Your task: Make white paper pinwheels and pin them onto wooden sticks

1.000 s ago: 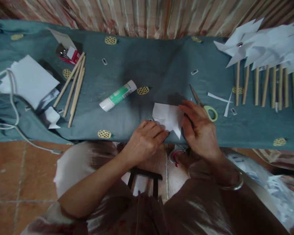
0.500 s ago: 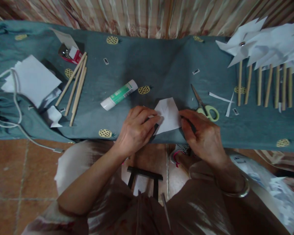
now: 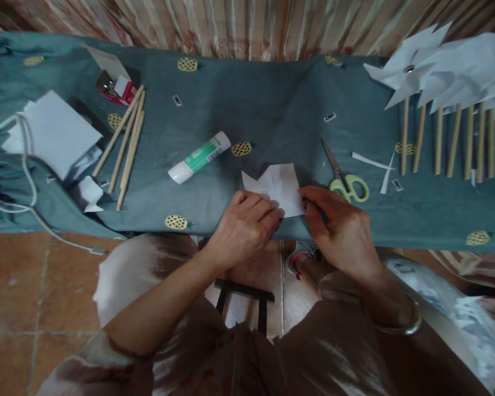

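A white paper pinwheel (image 3: 285, 184), partly folded, lies near the front edge of the cloth-covered table. My left hand (image 3: 247, 223) is closed on its lower left side, fingertips pressed on the paper, with one pointed flap showing beyond the knuckles. On the right edge, my right hand (image 3: 334, 223) pinches the paper between thumb and fingers. Scissors (image 3: 346, 184) with light green handles rest just beyond my right hand. A green and white glue stick (image 3: 200, 158) lies to the left of the paper.
Wooden sticks (image 3: 127, 143) and a red box (image 3: 121, 91) of small metal pieces lie at left, beside stacked white paper (image 3: 61, 132) and a white cable (image 3: 31, 181). Finished pinwheels (image 3: 421, 66) on sticks line the right. Paper strips (image 3: 373, 161) lie beyond the scissors.
My left hand has moved a little right and down across the paper, and a pointed flap now shows at its left. My right hand stays at the right edge.
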{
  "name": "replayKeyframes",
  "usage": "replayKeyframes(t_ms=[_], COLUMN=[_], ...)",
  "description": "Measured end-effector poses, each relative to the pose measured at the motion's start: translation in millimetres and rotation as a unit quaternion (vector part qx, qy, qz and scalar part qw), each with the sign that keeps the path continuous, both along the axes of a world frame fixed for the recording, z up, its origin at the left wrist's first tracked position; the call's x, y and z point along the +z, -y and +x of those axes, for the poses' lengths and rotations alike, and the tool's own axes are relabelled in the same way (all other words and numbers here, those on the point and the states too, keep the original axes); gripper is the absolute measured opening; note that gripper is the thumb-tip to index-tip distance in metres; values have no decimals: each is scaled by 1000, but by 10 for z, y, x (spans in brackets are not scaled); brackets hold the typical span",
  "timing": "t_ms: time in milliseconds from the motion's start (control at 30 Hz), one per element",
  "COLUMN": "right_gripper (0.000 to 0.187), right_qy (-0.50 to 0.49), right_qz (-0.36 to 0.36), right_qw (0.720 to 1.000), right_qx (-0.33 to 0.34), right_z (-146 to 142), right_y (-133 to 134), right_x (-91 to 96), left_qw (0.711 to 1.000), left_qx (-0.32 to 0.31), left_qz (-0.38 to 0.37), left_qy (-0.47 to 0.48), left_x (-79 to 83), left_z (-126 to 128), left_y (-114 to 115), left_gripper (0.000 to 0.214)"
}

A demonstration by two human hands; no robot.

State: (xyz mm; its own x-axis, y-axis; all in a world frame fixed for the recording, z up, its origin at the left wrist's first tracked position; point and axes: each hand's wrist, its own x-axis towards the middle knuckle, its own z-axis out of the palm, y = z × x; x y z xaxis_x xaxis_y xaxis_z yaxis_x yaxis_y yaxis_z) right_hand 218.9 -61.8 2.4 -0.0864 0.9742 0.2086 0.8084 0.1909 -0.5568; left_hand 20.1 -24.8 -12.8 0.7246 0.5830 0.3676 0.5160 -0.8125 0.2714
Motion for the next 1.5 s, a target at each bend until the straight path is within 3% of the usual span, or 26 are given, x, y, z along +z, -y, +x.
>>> replayKeyframes(t_ms=[433,667,900,1200,1500], right_gripper=[33,29,10,7,12], right_qy=[-28,-133,-211,-203,-162], right_qz=[-15,-60,-101,-127,-68], right_qw=[999,989,972,971,984], right_qx=[-12,-15,-3,10,10], right_z=[42,178,200,232,72], right_y=[14,20,9,18,-46], right_x=[3,-20,-24,-43,-83], left_qw=[999,999,999,999,1000], left_qx=[6,8,-19,-18,-19], left_qz=[33,46,29,13,6], left_qy=[5,9,19,22,18], left_x=[-35,-4,19,9,9], left_z=[40,40,5,-48,-47], left_y=[-6,-15,41,59,91], left_gripper=[14,17,14,15,14])
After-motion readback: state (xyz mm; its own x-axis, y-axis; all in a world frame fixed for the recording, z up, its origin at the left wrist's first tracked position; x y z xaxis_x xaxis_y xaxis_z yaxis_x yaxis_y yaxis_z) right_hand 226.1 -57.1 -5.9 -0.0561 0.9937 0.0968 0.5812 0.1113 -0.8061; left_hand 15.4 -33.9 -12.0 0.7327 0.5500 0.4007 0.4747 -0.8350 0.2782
